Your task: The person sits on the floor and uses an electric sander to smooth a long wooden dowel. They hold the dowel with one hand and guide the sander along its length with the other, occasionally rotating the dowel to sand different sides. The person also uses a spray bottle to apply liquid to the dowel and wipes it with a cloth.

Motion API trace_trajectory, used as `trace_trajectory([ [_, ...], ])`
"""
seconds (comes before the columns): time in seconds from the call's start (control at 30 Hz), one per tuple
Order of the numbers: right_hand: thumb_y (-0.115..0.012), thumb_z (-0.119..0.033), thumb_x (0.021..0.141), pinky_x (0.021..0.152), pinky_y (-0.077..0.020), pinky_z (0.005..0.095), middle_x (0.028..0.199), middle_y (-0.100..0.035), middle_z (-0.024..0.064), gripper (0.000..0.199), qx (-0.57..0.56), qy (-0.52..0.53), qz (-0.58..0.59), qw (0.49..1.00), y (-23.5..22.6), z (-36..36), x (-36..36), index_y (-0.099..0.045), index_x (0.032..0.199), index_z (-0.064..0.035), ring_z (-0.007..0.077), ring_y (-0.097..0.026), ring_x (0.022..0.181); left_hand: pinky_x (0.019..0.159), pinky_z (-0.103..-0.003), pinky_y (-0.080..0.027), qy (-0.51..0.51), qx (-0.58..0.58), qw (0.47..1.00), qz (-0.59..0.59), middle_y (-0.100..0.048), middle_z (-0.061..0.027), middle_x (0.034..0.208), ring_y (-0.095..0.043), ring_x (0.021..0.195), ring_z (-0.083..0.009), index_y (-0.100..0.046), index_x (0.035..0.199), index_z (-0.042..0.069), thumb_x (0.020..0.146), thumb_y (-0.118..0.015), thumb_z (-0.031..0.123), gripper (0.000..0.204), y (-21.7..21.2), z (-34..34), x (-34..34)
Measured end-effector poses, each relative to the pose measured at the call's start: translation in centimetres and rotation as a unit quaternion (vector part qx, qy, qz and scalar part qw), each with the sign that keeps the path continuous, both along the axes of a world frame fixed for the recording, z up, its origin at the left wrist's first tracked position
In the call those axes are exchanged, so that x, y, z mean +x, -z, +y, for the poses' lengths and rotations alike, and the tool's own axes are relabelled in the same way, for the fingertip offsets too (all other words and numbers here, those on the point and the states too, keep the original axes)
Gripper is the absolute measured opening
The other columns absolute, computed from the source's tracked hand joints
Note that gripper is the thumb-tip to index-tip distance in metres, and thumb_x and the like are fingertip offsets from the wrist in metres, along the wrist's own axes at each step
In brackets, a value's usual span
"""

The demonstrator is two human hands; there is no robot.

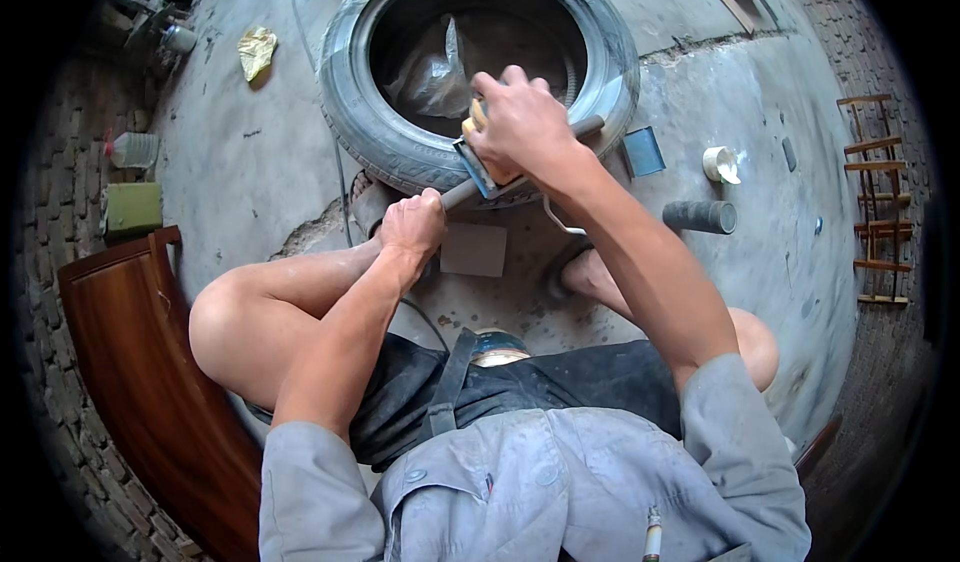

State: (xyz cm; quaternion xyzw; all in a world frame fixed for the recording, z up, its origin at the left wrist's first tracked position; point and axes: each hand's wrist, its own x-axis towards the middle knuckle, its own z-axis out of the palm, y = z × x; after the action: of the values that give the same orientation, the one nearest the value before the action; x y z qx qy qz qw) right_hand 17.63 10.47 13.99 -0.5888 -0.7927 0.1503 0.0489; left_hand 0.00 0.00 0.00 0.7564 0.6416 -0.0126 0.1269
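From here I have the left hand (pixel 413 224) with fingers clamped round the grey bar (pixel 462 194), over the near side of the tyre (pixel 400 147), and the right hand (pixel 528 122) clamped on the yellow-and-blue tool (pixel 476 169), so I'd brace the bar and hold the tool flat along it.

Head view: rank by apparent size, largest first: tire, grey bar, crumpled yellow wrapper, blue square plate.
1. Tire
2. Grey bar, partly covered
3. Crumpled yellow wrapper and blue square plate: too alike to rank
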Motion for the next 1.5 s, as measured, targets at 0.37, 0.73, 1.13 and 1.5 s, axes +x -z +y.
trace_trajectory([
  [0.37,-0.079,-0.019,0.076,0.082,-0.0555,0.0468,0.115,-0.056,0.0148,0.051,0.162,0.017,0.141,0.977,1.3,-10.0,3.9,-0.060,0.124,-0.0156,0.0383,-0.058,0.102,0.077,-0.048,-0.059,0.053,-0.098,0.994,-0.024,-0.072,-0.0268,0.088,-0.072,0.085,-0.0413,-0.071,0.087,0.000,0.086,-0.057,0.011,0.018,-0.7,0.9,-0.7],
  [0.73,-0.076,-0.022,0.078,0.081,-0.0581,0.0490,0.116,-0.057,0.0192,0.045,0.011,-0.023,0.039,0.999,-0.4,-2.0,-0.5,-0.061,0.119,-0.0106,0.0426,-0.060,0.104,0.059,-0.044,-0.060,0.068,0.051,0.996,0.027,-0.070,-0.0242,0.081,-0.073,0.070,-0.0385,-0.051,0.092,0.001,0.093,-0.052,0.007,0.007,2.6,-0.5,-1.0],
  [1.13,-0.077,-0.020,0.079,0.085,-0.0556,0.0459,0.117,-0.056,0.0140,0.052,0.145,0.012,0.108,0.983,0.7,-9.4,5.8,-0.060,0.128,-0.0160,0.0364,-0.057,0.105,0.077,-0.049,-0.058,0.024,-0.045,0.996,-0.069,-0.068,-0.0262,0.082,-0.072,0.083,-0.0408,-0.054,0.096,-0.002,0.089,-0.067,0.027,0.033,-4.0,-0.6,0.4],
  [1.5,-0.078,-0.016,0.078,0.085,-0.0552,0.0460,0.118,-0.054,0.0137,0.057,0.162,0.015,0.162,0.973,0.9,-10.2,7.4,-0.058,0.132,-0.0160,0.0359,-0.056,0.105,0.070,-0.045,-0.049,0.031,-0.319,0.920,-0.225,-0.066,-0.0202,0.084,-0.062,0.077,-0.0346,-0.069,0.091,0.001,0.093,-0.065,0.024,0.023,-0.6,1.4,-2.5],
])
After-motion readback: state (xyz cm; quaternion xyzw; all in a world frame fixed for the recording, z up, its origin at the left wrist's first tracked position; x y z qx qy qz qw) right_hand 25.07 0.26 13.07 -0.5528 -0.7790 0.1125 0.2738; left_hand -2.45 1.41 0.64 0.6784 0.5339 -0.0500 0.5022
